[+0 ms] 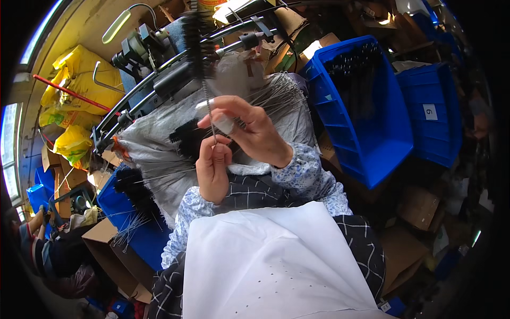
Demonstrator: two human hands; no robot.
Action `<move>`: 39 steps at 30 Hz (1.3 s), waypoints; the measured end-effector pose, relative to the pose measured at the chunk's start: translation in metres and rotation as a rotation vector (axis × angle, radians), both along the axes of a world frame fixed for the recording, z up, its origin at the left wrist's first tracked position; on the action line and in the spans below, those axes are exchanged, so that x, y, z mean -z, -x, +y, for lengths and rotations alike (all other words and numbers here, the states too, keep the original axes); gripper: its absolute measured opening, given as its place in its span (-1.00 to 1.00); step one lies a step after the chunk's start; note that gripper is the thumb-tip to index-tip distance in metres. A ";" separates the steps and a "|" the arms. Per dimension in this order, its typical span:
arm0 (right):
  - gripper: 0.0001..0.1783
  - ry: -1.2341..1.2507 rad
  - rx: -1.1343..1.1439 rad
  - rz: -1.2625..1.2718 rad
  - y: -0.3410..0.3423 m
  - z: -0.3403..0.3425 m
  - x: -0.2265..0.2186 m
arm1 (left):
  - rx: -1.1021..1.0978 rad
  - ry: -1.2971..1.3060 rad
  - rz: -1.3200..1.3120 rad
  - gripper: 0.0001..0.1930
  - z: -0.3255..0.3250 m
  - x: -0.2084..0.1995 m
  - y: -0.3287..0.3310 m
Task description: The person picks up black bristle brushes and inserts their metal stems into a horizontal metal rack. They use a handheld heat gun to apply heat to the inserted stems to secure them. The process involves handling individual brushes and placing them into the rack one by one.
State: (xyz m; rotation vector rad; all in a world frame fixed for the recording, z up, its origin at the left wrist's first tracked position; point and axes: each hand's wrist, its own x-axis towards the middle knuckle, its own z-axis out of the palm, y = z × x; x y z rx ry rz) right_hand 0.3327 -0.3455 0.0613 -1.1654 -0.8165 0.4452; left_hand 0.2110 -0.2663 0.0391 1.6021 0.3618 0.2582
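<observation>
My left hand (214, 167) pinches the lower end of a twisted-wire brush (197, 45) between thumb and fingers. The brush stands upright in front of me, black bristles at the top and a bare wire stem below. Just above, my right hand (249, 127) has its fingers loosely bent and apart around the stem, with white tape on some fingers; whether it touches the wire is hard to see. Under my hands, a whitish woven sack (154, 143) carries a bundle of thin wires (276, 95) and some black bristle brushes (186, 139).
A machine with metal rails (159, 80) and a lamp (117, 26) stands ahead. Blue crates (366, 143) are at right; one holds black brushes. More brushes (135, 186) lie over a blue crate (114, 199) at left, near a cardboard box (114, 255). Another person (40, 250) is far left.
</observation>
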 end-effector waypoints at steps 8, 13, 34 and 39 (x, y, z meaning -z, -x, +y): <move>-0.47 0.726 0.868 0.012 -0.263 -0.065 0.207 | 0.081 -0.329 0.159 -0.83 0.035 -0.008 0.007; -0.16 1.229 0.708 -0.246 -0.336 -0.002 0.225 | 0.018 -0.302 0.281 -0.84 0.038 -0.004 0.022; -0.43 0.935 1.337 -0.193 -0.201 -0.193 0.075 | -0.176 -0.723 0.264 -0.81 0.090 -0.047 0.083; -0.64 0.502 1.014 -0.078 -0.094 -0.191 0.005 | -0.187 -0.901 0.192 -0.76 0.089 -0.048 0.095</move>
